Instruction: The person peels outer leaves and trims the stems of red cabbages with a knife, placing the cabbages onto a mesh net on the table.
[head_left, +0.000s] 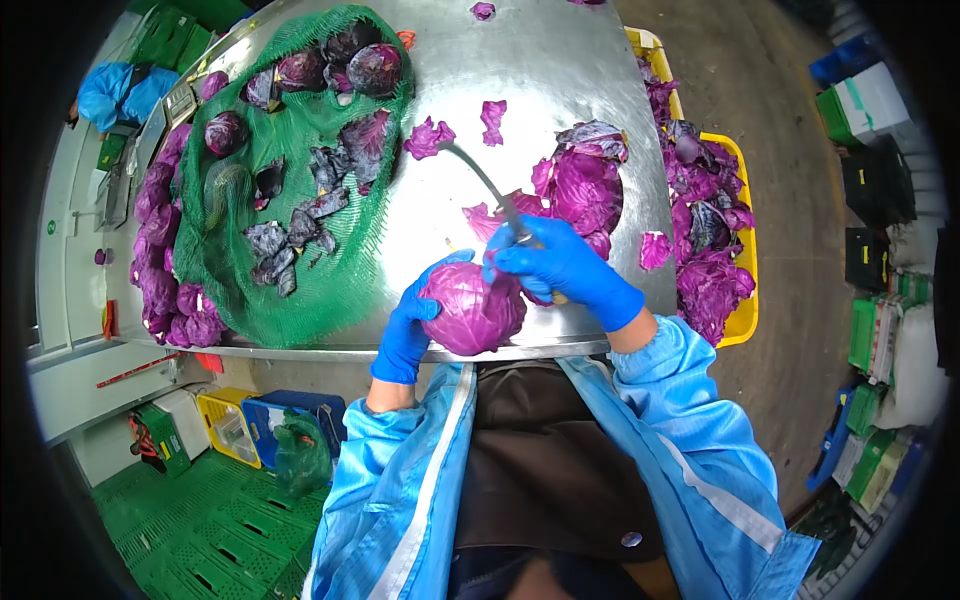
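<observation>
Both hands wear blue gloves. My left hand (405,330) is wrapped round the left side of a red cabbage (475,315) at the table's near edge. My right hand (565,262) grips a knife (480,172) just above the cabbage's right side; its thin curved blade points up and away to the left. Part of the handle is hidden by the fingers. Beyond the right hand lies a heap of loose purple cabbage leaves (588,190). A torn leaf (428,138) lies near the blade's tip.
Left on the metal table (530,60), a green net bag (345,295) holds cabbages and dark leaves. A row of peeled cabbages (158,235) lines the left edge. Yellow crates (742,320) of leaves stand at the right. Another person's blue sleeve (105,92) shows far left.
</observation>
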